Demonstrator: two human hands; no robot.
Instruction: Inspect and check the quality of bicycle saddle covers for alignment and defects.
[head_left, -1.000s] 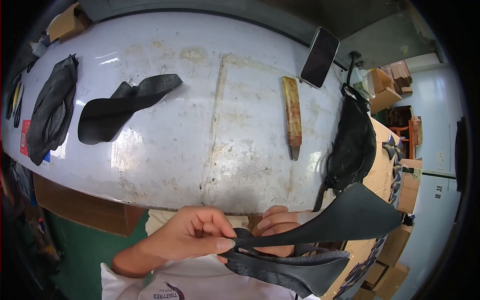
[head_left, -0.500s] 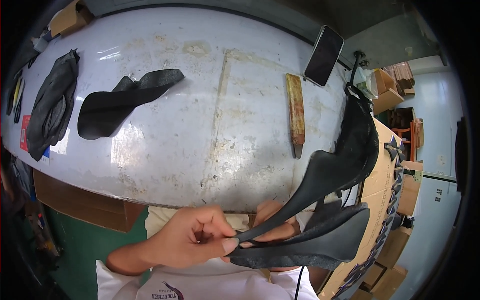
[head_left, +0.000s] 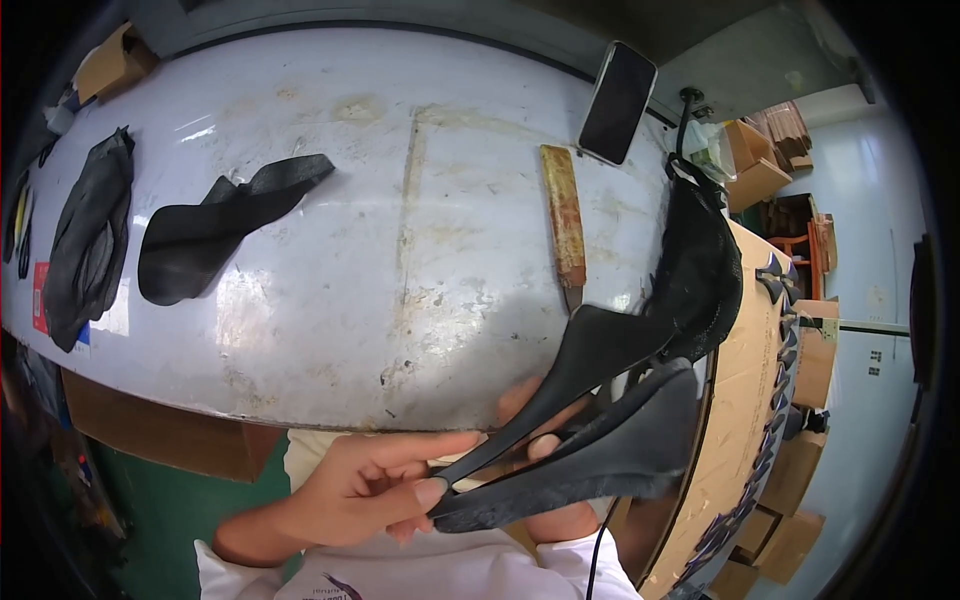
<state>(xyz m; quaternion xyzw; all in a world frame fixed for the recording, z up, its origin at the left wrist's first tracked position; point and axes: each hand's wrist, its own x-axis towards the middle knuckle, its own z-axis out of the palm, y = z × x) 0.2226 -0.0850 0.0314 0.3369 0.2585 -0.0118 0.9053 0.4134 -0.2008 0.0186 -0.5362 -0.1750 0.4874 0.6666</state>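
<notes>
The left hand [head_left: 375,490] pinches the narrow ends of two black pieces [head_left: 600,440]; the right hand [head_left: 550,470] grips them from underneath. Far left of the hands lies one red label [head_left: 41,297]; to the right are several brown boxes [head_left: 755,170].

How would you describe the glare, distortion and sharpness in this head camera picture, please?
Head view: strong fisheye bending, so the grey table edge bows and the corners go black; pale glare patches shine on the tabletop near the flat black piece; the left hand and the two black shaped pieces it pinches look reasonably sharp; the right hand is mostly hidden behind them.
</notes>
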